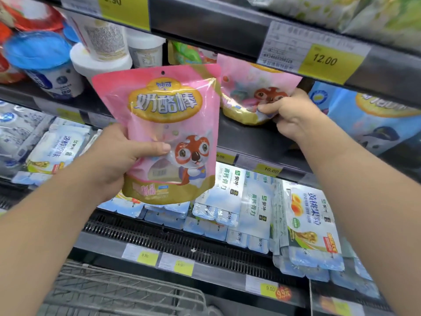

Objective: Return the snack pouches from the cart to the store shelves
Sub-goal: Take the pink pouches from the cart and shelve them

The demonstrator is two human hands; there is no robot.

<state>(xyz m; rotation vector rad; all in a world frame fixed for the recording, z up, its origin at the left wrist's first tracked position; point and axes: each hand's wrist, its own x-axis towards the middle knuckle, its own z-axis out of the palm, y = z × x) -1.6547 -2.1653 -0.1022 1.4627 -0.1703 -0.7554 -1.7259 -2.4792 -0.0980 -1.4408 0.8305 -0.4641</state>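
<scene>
Bright, even light with glare on the pink pouch; around it the shelf goods blur and edges bend.

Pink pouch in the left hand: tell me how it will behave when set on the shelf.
The pink pouch is glossy film, so it is probably slippery and soft. The left hand holds it by one edge and it keeps its shape, so it is likely light. The second pouch, which the right hand pinches, leans back, so this one may tip.
</scene>
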